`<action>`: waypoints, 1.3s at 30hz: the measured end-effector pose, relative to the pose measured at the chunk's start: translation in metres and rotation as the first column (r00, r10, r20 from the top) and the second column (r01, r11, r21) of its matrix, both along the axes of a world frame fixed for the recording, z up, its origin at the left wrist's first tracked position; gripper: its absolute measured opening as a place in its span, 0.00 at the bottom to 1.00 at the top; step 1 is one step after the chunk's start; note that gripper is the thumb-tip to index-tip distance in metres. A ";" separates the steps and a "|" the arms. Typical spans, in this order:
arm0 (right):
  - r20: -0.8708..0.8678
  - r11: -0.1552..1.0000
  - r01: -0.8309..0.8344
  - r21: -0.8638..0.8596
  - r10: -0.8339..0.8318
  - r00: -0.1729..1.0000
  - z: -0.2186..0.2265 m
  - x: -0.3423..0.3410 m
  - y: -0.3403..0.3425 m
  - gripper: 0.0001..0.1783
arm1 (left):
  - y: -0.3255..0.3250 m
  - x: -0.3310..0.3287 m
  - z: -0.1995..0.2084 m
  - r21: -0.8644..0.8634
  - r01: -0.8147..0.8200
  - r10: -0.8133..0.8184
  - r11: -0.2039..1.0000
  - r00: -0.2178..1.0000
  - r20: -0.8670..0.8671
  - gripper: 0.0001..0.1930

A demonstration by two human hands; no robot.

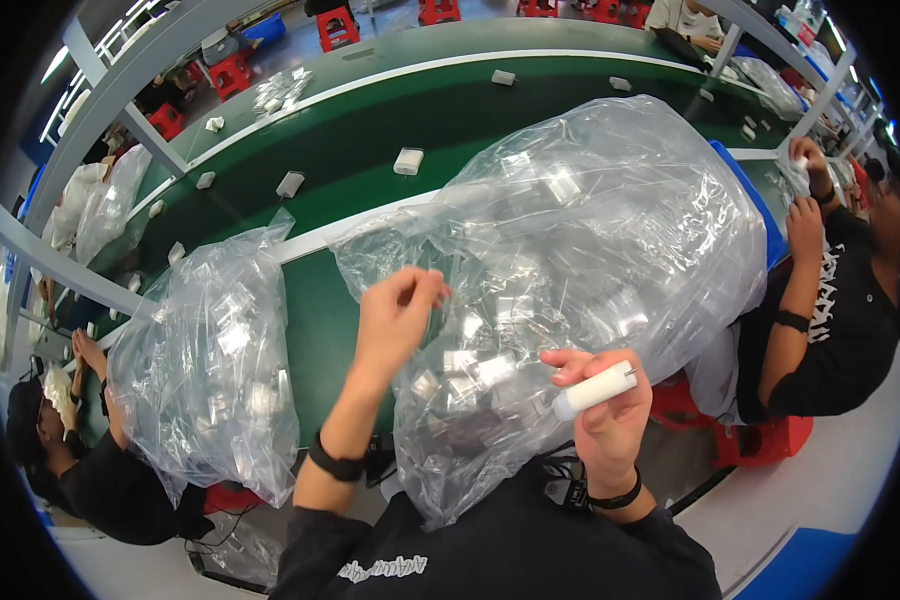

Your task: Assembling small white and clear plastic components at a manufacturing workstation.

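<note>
My right hand (612, 420) holds a white charger plug (598, 390) between thumb and fingers, with its metal pins pointing right. Below and behind it spreads a large clear plastic bag (650, 240) holding many small white wrapped pieces. My left hand (398, 312) is raised over the near side of that bag, its fingers curled together in a pinch. Whether anything, such as the bag's film, is between those fingertips cannot be made out. Both wrists wear dark bands.
A green conveyor belt (355, 170) runs across ahead, carrying scattered white charger plugs (408, 161). Another filled clear bag (210, 360) stands at my left. Co-workers sit at left (110, 470) and right (820, 310). A blue bin edge (755, 195) shows behind the large bag; grey metal posts frame the line.
</note>
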State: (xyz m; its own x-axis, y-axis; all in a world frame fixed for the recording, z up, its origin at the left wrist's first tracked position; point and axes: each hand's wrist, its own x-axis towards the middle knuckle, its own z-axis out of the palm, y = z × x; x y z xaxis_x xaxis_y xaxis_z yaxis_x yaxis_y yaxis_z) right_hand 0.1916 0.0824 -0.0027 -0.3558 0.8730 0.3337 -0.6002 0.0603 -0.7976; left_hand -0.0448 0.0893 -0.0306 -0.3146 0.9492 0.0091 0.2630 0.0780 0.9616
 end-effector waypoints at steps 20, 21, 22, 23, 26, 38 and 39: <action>0.254 0.973 -0.175 -0.149 0.208 0.944 0.001 0.009 -0.004 0.19 | -0.065 0.021 0.018 0.066 -0.292 0.239 0.954 0.876 0.420 0.14; 0.223 0.982 -0.158 -0.103 0.178 0.958 0.001 0.002 -0.001 0.19 | -0.069 0.030 0.024 0.119 -0.232 0.155 0.965 0.878 0.454 0.15; 0.215 0.991 -0.110 -0.081 0.125 0.969 0.006 -0.003 -0.004 0.20 | -0.078 0.037 0.027 0.162 -0.177 0.078 0.971 0.871 0.485 0.17; 0.169 0.996 -0.078 -0.031 0.082 0.982 0.010 -0.008 -0.004 0.20 | -0.082 0.045 0.034 0.206 -0.162 0.038 0.965 0.864 0.503 0.18; 0.118 1.000 -0.023 -0.008 0.024 0.993 0.020 -0.017 -0.003 0.19 | -0.081 0.051 0.050 0.266 -0.143 -0.027 0.953 0.839 0.544 0.21; 0.130 0.996 -0.084 0.034 0.078 0.988 0.004 -0.031 -0.012 0.14 | -0.095 0.053 0.048 0.384 -0.062 -0.151 0.921 0.852 0.501 0.22; 0.175 0.994 -0.052 0.095 0.035 0.984 0.002 -0.029 -0.012 0.14 | -0.095 0.054 0.050 0.383 -0.061 -0.153 0.922 0.850 0.505 0.22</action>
State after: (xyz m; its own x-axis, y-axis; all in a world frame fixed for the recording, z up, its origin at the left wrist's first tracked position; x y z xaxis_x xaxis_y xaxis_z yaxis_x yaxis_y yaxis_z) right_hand 0.1624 0.0708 -0.0004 -0.4526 0.8209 0.3482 -0.4580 0.1210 -0.8807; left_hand 0.0096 -0.0056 0.0190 -0.3299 0.9200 0.2115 -0.2852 -0.3107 0.9067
